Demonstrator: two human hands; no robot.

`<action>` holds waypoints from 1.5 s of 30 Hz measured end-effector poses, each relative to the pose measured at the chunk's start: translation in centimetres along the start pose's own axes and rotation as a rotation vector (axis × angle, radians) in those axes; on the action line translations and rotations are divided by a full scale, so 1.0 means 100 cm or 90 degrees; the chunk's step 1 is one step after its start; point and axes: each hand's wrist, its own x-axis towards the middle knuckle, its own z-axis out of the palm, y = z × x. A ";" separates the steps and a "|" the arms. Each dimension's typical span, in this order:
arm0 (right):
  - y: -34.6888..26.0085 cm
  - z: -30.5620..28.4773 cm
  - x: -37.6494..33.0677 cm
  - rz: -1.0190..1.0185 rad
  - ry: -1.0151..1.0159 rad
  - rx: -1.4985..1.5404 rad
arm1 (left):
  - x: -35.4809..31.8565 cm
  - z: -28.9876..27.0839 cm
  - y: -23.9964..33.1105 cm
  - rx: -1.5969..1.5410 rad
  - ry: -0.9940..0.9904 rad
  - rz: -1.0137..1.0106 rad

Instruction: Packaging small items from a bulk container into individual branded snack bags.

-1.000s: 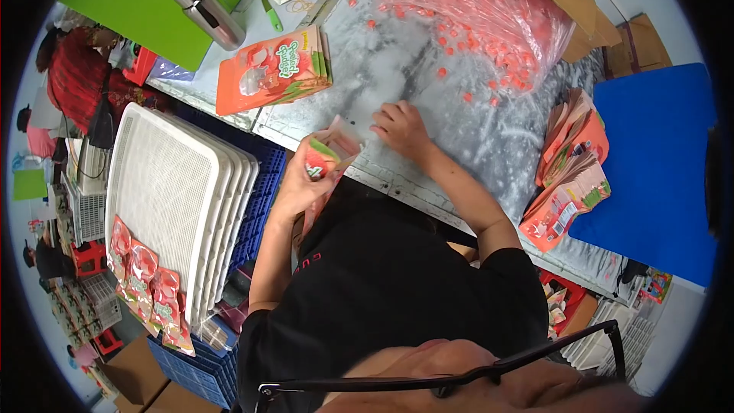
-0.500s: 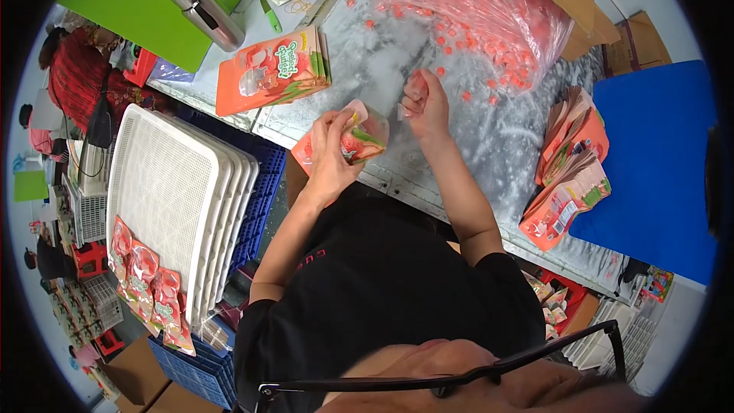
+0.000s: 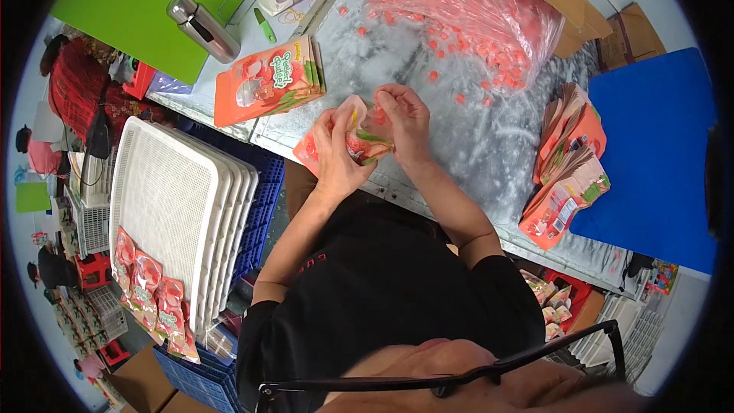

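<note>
My left hand (image 3: 334,154) is wrapped round a red-orange printed pouch (image 3: 358,144) above the table's near edge, its open mouth turned to the right. At that mouth, the thumb and bent fingers of my right hand (image 3: 407,124) are closed together. A little red shows beside those fingertips; what they hold is hidden. Farther off, small red wrapped pieces (image 3: 493,73) spill from a big clear plastic bag (image 3: 474,8). A stack of flat pouches (image 3: 267,80) lies to the left of the hands.
More pouches (image 3: 569,176) lie fanned at right beside a blue panel (image 3: 650,160). Stacked white trays (image 3: 168,183) at left carry several filled pouches (image 3: 157,291). A steel flask (image 3: 202,27), a green-handled knife (image 3: 265,25) and a carton (image 3: 577,0) stand or lie along the far side.
My right hand has moved left and slightly down, from a closed fist over the table to the pouch's mouth. My left hand keeps its hold on the pouch.
</note>
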 end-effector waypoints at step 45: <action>0.071 -0.146 0.093 -0.262 -0.080 -1.056 | -0.005 -0.019 0.006 -0.083 0.077 -0.035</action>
